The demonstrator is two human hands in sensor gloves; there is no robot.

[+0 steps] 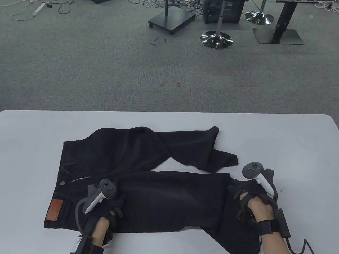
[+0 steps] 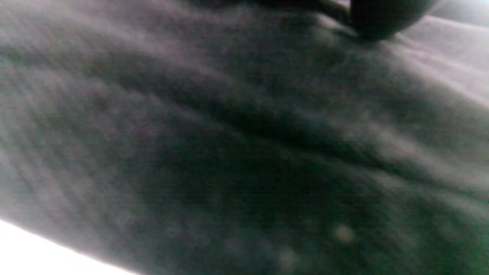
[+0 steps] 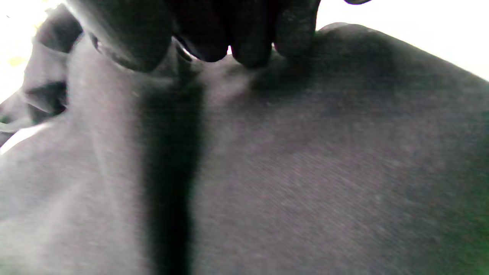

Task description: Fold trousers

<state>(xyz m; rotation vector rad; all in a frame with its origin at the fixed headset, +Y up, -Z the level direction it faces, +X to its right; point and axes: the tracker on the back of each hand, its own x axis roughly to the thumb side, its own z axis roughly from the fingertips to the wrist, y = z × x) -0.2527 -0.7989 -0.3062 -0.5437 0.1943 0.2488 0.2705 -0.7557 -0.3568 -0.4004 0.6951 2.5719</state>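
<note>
On the white table (image 1: 264, 132) black jeans (image 1: 164, 195) lie waistband-left, the far leg crumpled; left hand (image 1: 106, 211) rests near the fly, seemingly anchoring them, its grip unclear, while right hand (image 1: 254, 209) pinches the near leg's hem end, likely to straighten it

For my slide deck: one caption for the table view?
Both gloved hands, left and right, rest on black trousers spread across a white table.
</note>
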